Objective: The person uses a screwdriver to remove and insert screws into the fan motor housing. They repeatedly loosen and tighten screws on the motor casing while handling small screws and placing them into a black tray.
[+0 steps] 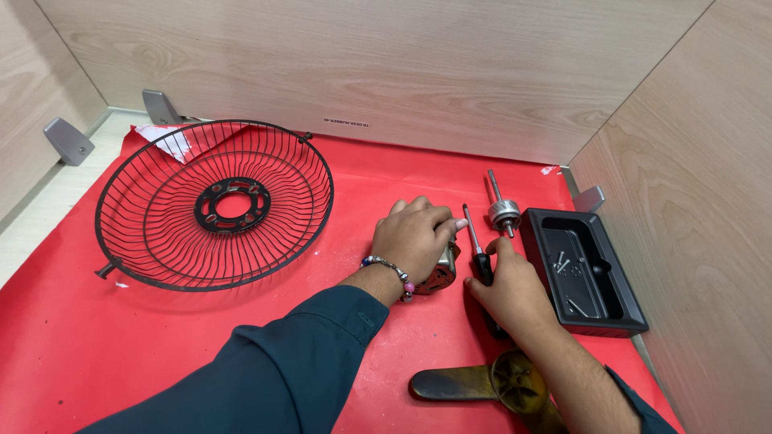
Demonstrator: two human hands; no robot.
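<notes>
I look down into a desk point(104, 354) covered with a red sheet, boxed in by pale wood-grain panels at the back and on both sides. Far left of my fingers, two grey metal brackets point(68, 141) sit where the side panel meets the desk, with a strip of bare pale surface beside the red. Well left of my left hand lies a black wire fan guard point(214, 204), dish side up, its ring-shaped hub in the middle; a scrap of white paper shows behind its rim.

My left hand point(412, 237), in a dark teal sleeve with a beaded bracelet at the wrist, rests on top of a small metal motor point(441, 272), fingers curled over it and gripping it against the sheet. Just right of those fingers lies a screwdriver point(474, 245), shaft pointing away from me. My right hand point(508, 288) covers its black handle, fingers pressed together around it with the thumb along the side. Just beyond those fingers lies a steel shaft with a rotor point(503, 210). Right of my right hand, touching the side panel, sits a black plastic tray point(619, 313) holding a few screws. Near me, below my right wrist, a brown fan blade point(482, 384) lies flat.
</notes>
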